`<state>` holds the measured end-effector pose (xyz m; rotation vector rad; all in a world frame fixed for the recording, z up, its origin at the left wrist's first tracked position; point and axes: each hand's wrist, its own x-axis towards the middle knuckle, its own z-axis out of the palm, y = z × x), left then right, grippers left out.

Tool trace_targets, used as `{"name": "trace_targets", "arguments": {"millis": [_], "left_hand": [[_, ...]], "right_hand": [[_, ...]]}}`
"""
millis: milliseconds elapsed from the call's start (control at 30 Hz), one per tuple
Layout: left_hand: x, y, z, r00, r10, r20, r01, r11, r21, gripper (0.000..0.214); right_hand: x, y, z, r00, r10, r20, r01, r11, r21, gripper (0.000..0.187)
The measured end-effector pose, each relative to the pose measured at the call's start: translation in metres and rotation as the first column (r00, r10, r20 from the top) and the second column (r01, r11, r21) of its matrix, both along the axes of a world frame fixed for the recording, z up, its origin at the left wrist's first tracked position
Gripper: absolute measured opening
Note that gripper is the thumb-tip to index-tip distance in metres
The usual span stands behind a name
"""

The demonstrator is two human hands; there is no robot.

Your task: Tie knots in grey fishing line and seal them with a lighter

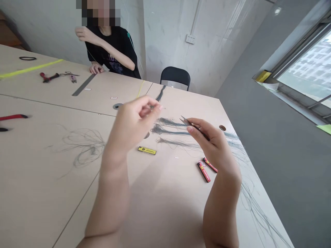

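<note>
My left hand [136, 119] is raised above the table with thumb and fingers pinched on a very thin strand, too fine to name for sure. My right hand [212, 143] grips a slim pair of metal tweezers [186, 122], tips pointing left toward the left hand. Beneath both hands lie bundles of thin grey wire [168, 130] stretched across the beige table [38, 193].
A yellow strip [147, 150] and two red strips [206, 168] lie near my hands. A loose wire tangle [84, 146] sits left. Red-handled pliers [49, 77], scissors [69, 73] and a metal ruler [84, 85] lie far left. Another person [111, 51] sits opposite, beside a black chair [175, 77].
</note>
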<state>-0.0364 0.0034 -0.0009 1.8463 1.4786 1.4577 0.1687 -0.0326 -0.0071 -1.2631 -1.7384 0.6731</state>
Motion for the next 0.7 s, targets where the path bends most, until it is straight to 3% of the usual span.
{"name": "trace_targets", "arguments": {"millis": [100,167,233,300,367,433,533,700], "left_hand": [[-0.023,0.002,0.0,0.982,0.16,0.096,-0.167,0.984,0.066,0.009],[-0.034,0.001,0.001,0.965,0.225,0.135,-0.235,0.97,0.062,0.01],[-0.041,-0.002,0.003,0.958,0.248,0.146,-0.258,0.965,0.05,0.011],[-0.044,-0.006,0.006,0.969,0.221,0.11,-0.223,0.975,0.008,0.013],[-0.045,-0.01,0.009,0.981,0.181,0.064,-0.177,0.982,-0.061,0.015],[-0.046,-0.012,0.011,0.987,0.159,0.038,-0.154,0.981,-0.122,0.015],[-0.049,-0.011,0.01,0.986,0.163,0.043,-0.153,0.974,-0.168,0.016],[-0.055,-0.004,0.003,0.986,0.166,0.027,-0.16,0.976,-0.149,0.016]], "right_hand": [[-0.016,-0.01,-0.007,0.992,0.065,0.105,-0.063,0.998,-0.023,0.028],[-0.031,-0.015,-0.027,0.977,0.125,0.174,-0.121,0.992,-0.031,0.026],[-0.045,-0.019,-0.062,0.946,0.184,0.267,-0.198,0.98,0.025,0.021],[-0.057,-0.023,-0.104,0.868,0.264,0.421,-0.31,0.95,0.043,0.021],[-0.064,-0.026,-0.144,0.761,0.366,0.535,-0.423,0.906,-0.018,0.02],[-0.067,-0.03,-0.171,0.735,0.392,0.552,-0.449,0.893,-0.036,0.017],[-0.069,-0.035,-0.188,0.782,0.373,0.499,-0.415,0.91,-0.03,0.019],[-0.071,-0.032,-0.184,0.852,0.342,0.397,-0.359,0.933,-0.033,0.022]]}}
